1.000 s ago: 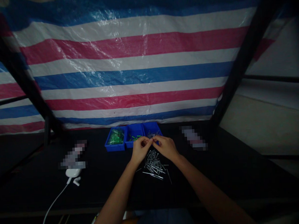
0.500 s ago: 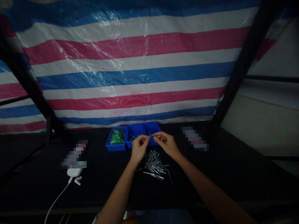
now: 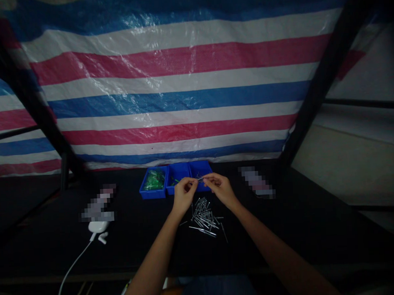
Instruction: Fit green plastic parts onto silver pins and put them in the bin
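Between the fingertips of my left hand [image 3: 186, 191] and my right hand [image 3: 218, 186] is a thin metal rod [image 3: 200, 179], pinched at both ends. Its exact kind is too small to make out. Both hands are closed and meet just in front of the blue bins. Below them, a loose heap of shiny thin metal rods [image 3: 204, 217] lies on the black table, with a few strays around it. Behind my hands, the right blue bin [image 3: 200, 165] holds small metal pieces. The middle blue bin [image 3: 178, 168] has some green pieces, partly hidden by my left hand.
On the left, another blue bin [image 3: 154, 194] is filled with green parts in clear plastic. A white charger with a cable [image 3: 98, 226] lies on the black table [image 3: 139, 241], near a blurred-out object. Another blurred object [image 3: 256, 182] lies right. A striped tarp [image 3: 181, 96] hangs behind.
Hardly anything differs. The fingers of my right hand have shifted slightly around the rod, while the left hand stays in place.
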A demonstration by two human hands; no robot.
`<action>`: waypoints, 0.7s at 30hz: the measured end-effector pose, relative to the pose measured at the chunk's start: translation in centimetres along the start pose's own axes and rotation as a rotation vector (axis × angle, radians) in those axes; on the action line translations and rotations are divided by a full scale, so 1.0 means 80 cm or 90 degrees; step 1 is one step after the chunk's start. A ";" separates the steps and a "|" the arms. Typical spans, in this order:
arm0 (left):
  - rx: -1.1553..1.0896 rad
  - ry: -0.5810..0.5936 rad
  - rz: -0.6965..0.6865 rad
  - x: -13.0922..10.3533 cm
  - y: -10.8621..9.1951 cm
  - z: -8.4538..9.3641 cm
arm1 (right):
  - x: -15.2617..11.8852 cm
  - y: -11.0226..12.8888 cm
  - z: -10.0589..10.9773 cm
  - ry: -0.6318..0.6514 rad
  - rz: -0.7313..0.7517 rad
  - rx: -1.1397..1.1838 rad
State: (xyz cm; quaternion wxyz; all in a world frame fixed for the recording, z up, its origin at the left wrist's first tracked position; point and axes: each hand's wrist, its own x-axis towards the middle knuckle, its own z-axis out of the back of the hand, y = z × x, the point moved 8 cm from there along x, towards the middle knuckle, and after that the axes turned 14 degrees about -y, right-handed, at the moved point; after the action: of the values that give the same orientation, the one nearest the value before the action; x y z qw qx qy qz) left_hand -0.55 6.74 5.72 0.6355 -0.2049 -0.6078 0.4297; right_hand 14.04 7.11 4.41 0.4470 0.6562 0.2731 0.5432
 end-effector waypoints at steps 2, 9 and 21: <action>0.026 0.005 -0.038 -0.002 -0.009 0.001 | 0.001 -0.003 0.000 -0.002 -0.013 0.008; 0.099 0.035 -0.136 -0.011 -0.029 -0.004 | 0.002 -0.011 -0.001 -0.001 -0.074 0.052; 0.159 0.056 -0.170 -0.017 -0.033 -0.009 | -0.001 -0.012 -0.008 0.056 -0.089 0.091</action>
State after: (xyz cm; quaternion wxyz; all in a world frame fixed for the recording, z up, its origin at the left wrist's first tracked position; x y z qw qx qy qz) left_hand 1.06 4.43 6.87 0.7331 -0.0606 -0.5433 0.4046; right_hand 13.50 7.64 3.54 0.4236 0.6413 0.3755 0.5179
